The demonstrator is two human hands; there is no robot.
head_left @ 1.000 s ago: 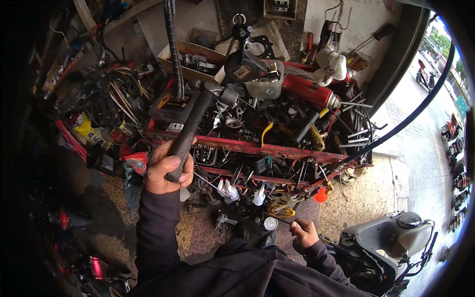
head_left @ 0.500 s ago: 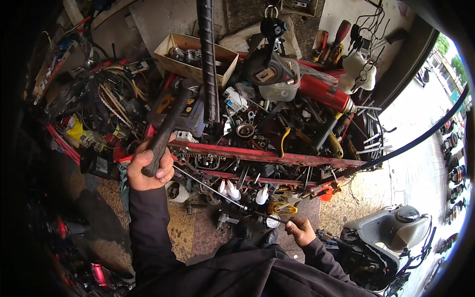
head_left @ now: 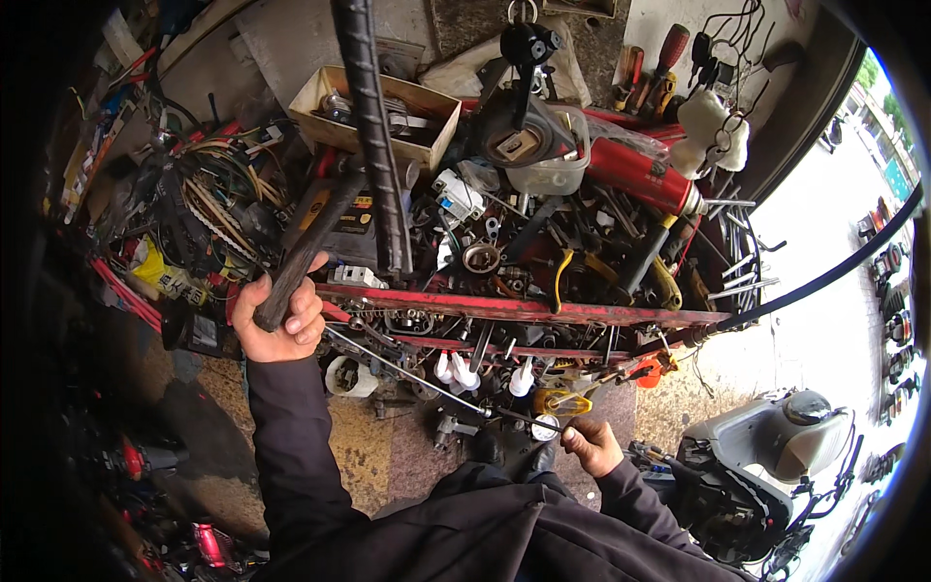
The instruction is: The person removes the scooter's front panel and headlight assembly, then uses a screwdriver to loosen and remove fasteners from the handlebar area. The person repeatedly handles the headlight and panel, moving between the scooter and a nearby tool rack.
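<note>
My left hand is closed round the dark, worn handle of a hammer, raised before the bench with its head pointing away from me. The hanging bar partly hides the hammer's head. My right hand pinches the dark end of a thin rod. This rod slants up and left, silver past a small joint, toward the underside of my left hand. Whether the left fingers also touch it, I cannot tell. Below the rod's dark part is a round white-faced gauge.
A cluttered red tool bench spans the middle. On it are a tray of metal parts, a red cylinder and several tools. A dark ribbed bar hangs in front. A grey scooter body stands at right, below a black hose.
The view has shifted slightly. My left hand and the hammer sit a little further left, and the hammer's head has passed partly behind the hanging bar. Both hands keep their holds.
</note>
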